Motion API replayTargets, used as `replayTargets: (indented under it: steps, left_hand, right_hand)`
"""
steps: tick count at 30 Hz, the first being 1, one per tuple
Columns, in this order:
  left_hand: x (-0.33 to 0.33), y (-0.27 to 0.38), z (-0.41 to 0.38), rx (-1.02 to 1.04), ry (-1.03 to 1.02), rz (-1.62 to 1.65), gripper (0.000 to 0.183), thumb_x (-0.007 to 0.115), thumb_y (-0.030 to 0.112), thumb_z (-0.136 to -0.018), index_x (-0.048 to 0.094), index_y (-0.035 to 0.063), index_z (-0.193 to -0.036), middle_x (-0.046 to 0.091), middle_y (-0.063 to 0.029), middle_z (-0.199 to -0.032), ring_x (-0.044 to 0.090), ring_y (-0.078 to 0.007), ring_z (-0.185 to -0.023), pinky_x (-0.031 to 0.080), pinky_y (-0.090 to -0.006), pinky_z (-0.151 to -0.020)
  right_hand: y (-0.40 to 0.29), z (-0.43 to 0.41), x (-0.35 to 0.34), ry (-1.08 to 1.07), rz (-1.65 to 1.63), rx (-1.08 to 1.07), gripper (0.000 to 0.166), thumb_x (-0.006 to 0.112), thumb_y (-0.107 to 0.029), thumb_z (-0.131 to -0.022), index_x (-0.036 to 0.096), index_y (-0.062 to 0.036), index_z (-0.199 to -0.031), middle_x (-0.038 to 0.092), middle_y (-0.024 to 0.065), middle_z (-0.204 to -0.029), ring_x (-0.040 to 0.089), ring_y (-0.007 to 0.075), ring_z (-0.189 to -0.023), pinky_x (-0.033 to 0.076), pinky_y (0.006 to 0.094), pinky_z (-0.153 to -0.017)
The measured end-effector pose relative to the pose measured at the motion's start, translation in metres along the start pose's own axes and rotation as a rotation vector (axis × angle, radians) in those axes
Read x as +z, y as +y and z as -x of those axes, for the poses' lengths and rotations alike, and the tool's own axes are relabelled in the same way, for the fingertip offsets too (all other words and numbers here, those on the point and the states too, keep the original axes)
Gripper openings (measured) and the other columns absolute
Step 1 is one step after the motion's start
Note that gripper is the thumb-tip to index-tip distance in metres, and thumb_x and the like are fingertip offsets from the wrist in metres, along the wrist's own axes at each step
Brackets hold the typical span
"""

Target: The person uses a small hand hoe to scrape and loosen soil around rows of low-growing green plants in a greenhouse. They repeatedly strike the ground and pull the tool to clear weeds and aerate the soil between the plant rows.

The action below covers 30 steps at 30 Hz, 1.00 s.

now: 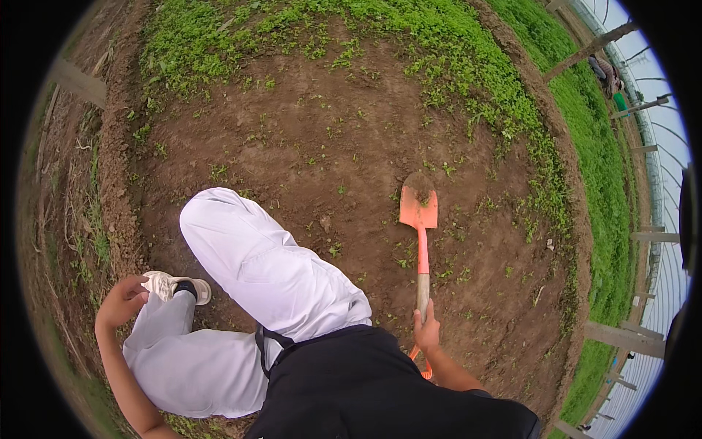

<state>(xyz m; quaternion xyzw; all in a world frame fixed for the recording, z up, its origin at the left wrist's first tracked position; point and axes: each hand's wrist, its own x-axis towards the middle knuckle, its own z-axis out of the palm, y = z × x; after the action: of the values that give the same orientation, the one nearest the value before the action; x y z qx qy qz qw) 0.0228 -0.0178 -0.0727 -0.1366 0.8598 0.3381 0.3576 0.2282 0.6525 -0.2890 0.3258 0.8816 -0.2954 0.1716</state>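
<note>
My right hand [426, 331] is closed around the wooden shaft of a small orange shovel [422, 249], just above its orange grip. The shovel's blade points away from me and rests on the brown soil [329, 148], with dirt on its tip. My left hand [122, 302] is at the lower left beside my raised leg, fingers curled and apart, near my light shoe [164, 285]. Nothing shows in it. Small green seedlings [334, 249] are scattered over the soil around the blade.
Dense low green plants [455, 38] grow at the far side of the bed. Raised soil ridges [118, 164] run along both sides. Posts [630, 337] stand at the right under a greenhouse frame. Another person [606, 74] crouches far off at the upper right.
</note>
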Motion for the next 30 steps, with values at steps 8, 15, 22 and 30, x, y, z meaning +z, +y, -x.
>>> replayTargets:
  steps: [8, 15, 22, 30]
  left_hand:
    - [0.003, -0.035, 0.003, -0.176, 0.078, 0.022, 0.039, 0.065, 0.011, -0.090, 0.056, -0.0022, -0.126, 0.068, -0.0106, -0.106, 0.065, -0.0179, -0.087, 0.053, -0.0340, -0.082]
    - [-0.003, -0.024, -0.002, -0.171, 0.073, 0.007, 0.037, 0.063, 0.011, -0.092, 0.056, -0.0025, -0.126, 0.068, -0.0095, -0.102, 0.066, -0.0177, -0.084, 0.053, -0.0334, -0.077]
    - [-0.006, -0.027, -0.019, -0.098, -0.026, 0.086, 0.035, 0.063, 0.013, -0.093, 0.056, -0.0022, -0.124, 0.068, -0.0083, -0.094, 0.066, -0.0167, -0.078, 0.054, -0.0324, -0.070]
    - [-0.001, -0.017, -0.056, -0.147, -0.158, 0.074, 0.032, 0.060, 0.009, -0.093, 0.055, -0.0018, -0.123, 0.068, -0.0118, -0.091, 0.067, -0.0195, -0.072, 0.055, -0.0312, -0.061]
  right_hand:
    - [-0.162, -0.244, -0.081, 0.005, -0.200, -0.024, 0.053, 0.051, -0.023, -0.097, 0.038, 0.0001, -0.143, 0.063, 0.0172, -0.075, 0.062, 0.0244, -0.049, 0.052, 0.0372, -0.042]
    - [-0.205, -0.311, -0.078, 0.071, -0.136, -0.023, 0.052, 0.055, -0.026, -0.094, 0.041, 0.0060, -0.133, 0.065, 0.0242, -0.095, 0.069, 0.0321, -0.065, 0.057, 0.0390, -0.053]
    - [-0.085, -0.203, -0.022, 0.081, -0.022, -0.124, 0.075, 0.058, -0.027, -0.091, 0.021, -0.0071, -0.153, 0.066, 0.0273, -0.099, 0.067, 0.0413, -0.087, 0.052, 0.0454, -0.079]
    - [0.008, 0.067, -0.016, 0.060, -0.095, -0.003, 0.071, 0.058, -0.023, -0.093, 0.023, -0.0088, -0.153, 0.062, 0.0298, -0.084, 0.061, 0.0472, -0.079, 0.049, 0.0514, -0.073]
